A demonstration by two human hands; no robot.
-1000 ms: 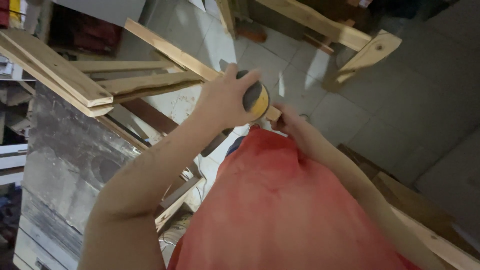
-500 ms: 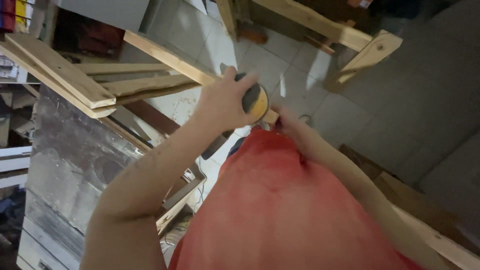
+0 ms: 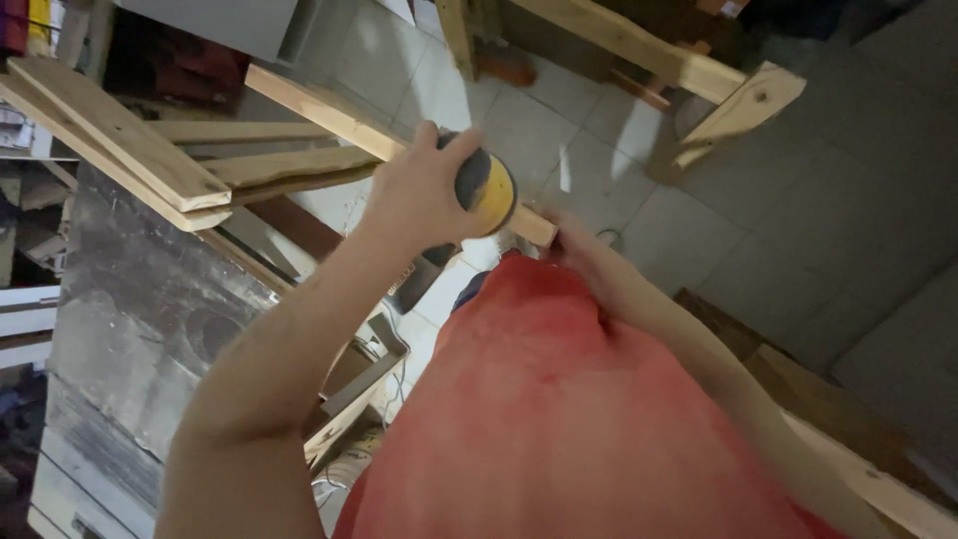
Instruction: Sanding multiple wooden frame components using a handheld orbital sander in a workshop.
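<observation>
My left hand [image 3: 419, 195] grips a yellow and black power sander [image 3: 484, 190] and presses it on a long wooden plank [image 3: 329, 115] that runs from upper left toward my body. My right hand [image 3: 569, 235] sits at the near end of that plank, fingers closed around it, partly hidden behind my red shirt [image 3: 579, 419].
Stacked wooden planks [image 3: 120, 140] lie at the upper left over a dark weathered board [image 3: 130, 319]. Another wooden frame piece [image 3: 699, 90] crosses the upper right above the grey tiled floor [image 3: 798, 230]. A pale plank [image 3: 878, 479] lies at lower right.
The sander and my left hand have shifted slightly along the plank; the view is otherwise steady.
</observation>
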